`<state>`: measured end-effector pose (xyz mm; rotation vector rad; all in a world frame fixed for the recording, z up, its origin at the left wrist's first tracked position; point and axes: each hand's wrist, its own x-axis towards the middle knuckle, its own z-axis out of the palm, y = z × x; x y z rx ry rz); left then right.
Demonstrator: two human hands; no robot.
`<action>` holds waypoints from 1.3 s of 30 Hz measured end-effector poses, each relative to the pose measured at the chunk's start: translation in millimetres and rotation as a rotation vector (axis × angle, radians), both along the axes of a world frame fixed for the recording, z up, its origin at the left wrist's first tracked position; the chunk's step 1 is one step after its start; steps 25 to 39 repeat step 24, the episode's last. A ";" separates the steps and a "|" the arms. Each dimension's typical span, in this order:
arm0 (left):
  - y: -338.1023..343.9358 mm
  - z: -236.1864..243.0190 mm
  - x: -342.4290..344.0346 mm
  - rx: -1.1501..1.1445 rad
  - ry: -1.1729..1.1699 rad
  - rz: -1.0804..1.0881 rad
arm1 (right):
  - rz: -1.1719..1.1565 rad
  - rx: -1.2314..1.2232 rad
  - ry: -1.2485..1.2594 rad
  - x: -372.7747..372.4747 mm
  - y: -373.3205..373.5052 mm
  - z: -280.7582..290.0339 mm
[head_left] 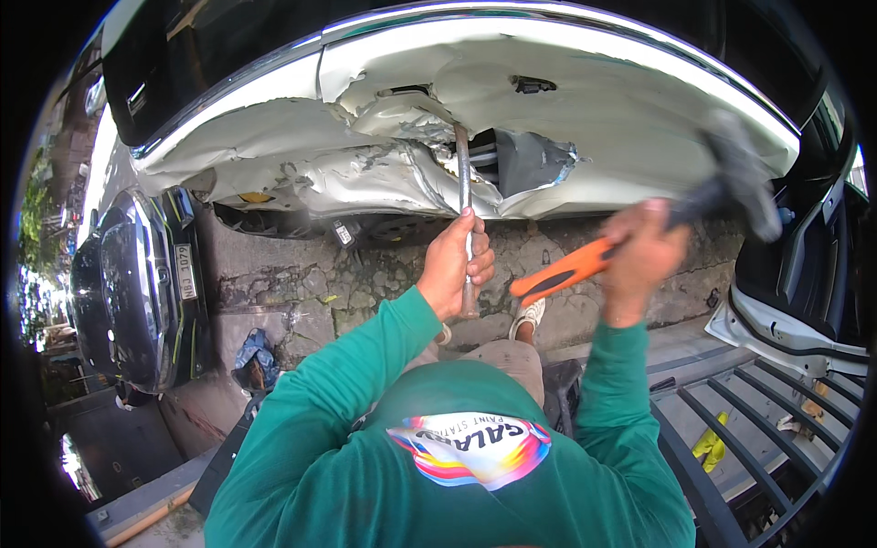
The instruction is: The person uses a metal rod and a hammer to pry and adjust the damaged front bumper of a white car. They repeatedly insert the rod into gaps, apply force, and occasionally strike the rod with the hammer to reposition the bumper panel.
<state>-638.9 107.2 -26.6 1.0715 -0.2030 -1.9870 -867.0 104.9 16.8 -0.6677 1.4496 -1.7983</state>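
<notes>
My left hand (459, 263) is closed around a metal bar (464, 169), whose far end sits in a torn, crumpled part of the white car body (612, 137). The bar's near end sticks out below my fist. To the right, my right hand (644, 251) grips a hammer by its orange and black handle (568, 271). The hammer's grey head (742, 173) is raised apart from the bar and smeared by motion. Beside the bar, a dark grey piece (534, 160) shows through the torn opening. Where exactly the bar's tip touches is hard to make out.
A black car (128, 292) stands at the left. An open white car door (786, 320) is at the right, above a dark metal grille (758, 429) with a yellow item (711, 443) behind it. A dark blue crumpled item (257, 359) lies on the cracked concrete ground (274, 265).
</notes>
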 end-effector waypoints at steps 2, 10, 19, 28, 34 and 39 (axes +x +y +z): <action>-5.4 -6.6 14.1 -0.075 -0.189 -0.097 | 0.634 0.256 0.041 32.0 -23.4 -75.9; 92.0 8.6 83.1 0.244 -0.116 -0.216 | 0.650 0.521 -0.525 -34.0 62.9 -104.7; 24.2 -0.6 34.4 0.130 -0.052 -0.133 | 0.633 0.650 -0.323 -75.5 129.7 -105.3; 18.0 -2.5 23.8 0.107 -0.061 -0.090 | 0.511 0.573 -0.416 -103.3 132.2 -108.2; 18.0 -2.5 23.8 0.107 -0.061 -0.090 | 0.511 0.573 -0.416 -103.3 132.2 -108.2; 18.0 -2.5 23.8 0.107 -0.061 -0.090 | 0.511 0.573 -0.416 -103.3 132.2 -108.2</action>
